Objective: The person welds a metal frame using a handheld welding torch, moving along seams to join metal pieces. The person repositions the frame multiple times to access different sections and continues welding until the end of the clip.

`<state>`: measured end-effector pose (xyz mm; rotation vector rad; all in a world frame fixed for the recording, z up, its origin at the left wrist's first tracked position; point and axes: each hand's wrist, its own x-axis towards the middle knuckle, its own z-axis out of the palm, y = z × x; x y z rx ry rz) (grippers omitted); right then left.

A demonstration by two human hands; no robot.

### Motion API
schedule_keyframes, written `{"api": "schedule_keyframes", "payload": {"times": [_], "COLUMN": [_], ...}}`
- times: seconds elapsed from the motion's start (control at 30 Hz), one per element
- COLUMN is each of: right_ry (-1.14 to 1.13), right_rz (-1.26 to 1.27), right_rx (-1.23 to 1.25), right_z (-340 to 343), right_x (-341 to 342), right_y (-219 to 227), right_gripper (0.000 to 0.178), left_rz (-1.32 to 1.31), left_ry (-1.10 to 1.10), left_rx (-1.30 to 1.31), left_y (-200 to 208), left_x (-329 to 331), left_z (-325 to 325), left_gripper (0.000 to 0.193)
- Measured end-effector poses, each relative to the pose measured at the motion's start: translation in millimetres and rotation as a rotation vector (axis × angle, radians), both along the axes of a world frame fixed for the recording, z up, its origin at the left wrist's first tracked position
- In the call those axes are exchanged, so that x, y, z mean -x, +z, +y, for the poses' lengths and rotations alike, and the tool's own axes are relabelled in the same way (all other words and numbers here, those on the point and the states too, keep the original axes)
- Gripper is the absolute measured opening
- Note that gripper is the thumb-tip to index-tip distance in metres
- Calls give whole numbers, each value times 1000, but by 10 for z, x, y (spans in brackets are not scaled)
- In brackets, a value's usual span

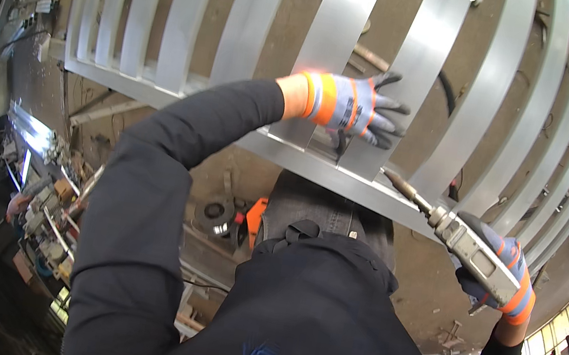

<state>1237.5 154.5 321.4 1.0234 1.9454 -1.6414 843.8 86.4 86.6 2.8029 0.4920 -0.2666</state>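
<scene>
So, biggest item first: silvery metal frame, many parallel flat slats running away from the wearer, spread across the upper view directly ahead. Brown floor shows through the gaps and below. Slats meet a near rail that crosses just ahead of the wearer's knees. Black jacket fills the lower middle; its left sleeve bends up and over the rail. Next down, hand tool: pale metal body, long narrow nose, lying diagonally at the frame's near right. Right hand, gloved grey and orange, grips the tool body; fingers curl round it, tips mostly hidden. Left hand, same glove type, lies over a central slat, back up, digits spread and pointing right, nothing pinched; can't tell if the palm bears on metal. Below the rail, left of the knees: orange piece and dark round disc, near each other. Smallest: tool tip, right by the rail; contact unclear.
</scene>
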Motion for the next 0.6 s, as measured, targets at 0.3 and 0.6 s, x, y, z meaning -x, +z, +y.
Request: {"api": "schedule_keyframes", "payload": {"times": [0.3, 0.6], "right_ry": [114, 116], "right_rz": [19, 15], "right_rx": [143, 152], "right_z": [-23, -39], "right_x": [296, 294], "right_y": [-927, -976], "right_gripper": [74, 82], "left_rz": [-148, -215], "left_ry": [74, 124], "left_rx": [16, -71], "left_y": [-399, -373], "left_x": [97, 91], "left_z": [-168, -182], "left_gripper": [85, 78]}}
